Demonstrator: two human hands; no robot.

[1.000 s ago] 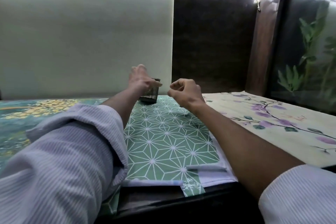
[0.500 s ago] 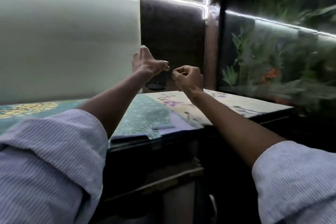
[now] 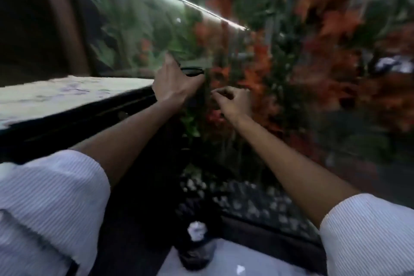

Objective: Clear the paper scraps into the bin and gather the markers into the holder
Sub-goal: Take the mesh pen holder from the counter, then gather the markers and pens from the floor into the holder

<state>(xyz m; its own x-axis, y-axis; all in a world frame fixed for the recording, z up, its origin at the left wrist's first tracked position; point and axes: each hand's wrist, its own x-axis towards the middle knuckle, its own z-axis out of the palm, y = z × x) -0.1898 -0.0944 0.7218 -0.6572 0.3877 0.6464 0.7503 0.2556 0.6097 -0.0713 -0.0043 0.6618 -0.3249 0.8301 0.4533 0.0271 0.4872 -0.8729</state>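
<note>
- Nearest, low in view, a dark bin stands on the pale floor with a crumpled white paper scrap at its top.
- Left hand grips a dark holder held in the air.
- Right hand curls its fingers, possibly pinching something small; blur hides it.
- No writing is readable.
- Behind, an aquarium.

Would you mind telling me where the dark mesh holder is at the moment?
In the head view the dark mesh holder sits mid-frame, gripped in the left hand, lifted off beyond the table's edge before the planted glass tank, left of the right hand.
</note>
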